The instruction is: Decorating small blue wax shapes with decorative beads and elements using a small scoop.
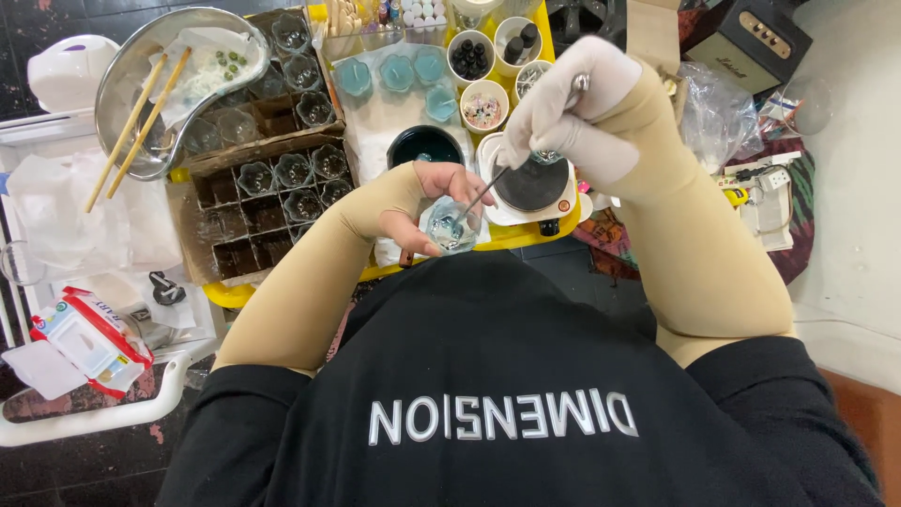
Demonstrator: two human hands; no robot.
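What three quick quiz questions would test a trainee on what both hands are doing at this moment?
1. True or false: the left hand holds a small clear glass cup.
2. Which hand wears a white glove? A) left B) right C) both
3. Fill in: the right hand grips a thin metal tool whose tip reaches into the ____.

Key:
1. True; its fingers wrap the cup above the yellow tray.
2. B; the left hand is bare past its tan sleeve.
3. Glass cup, which sits in front of the small hot plate.
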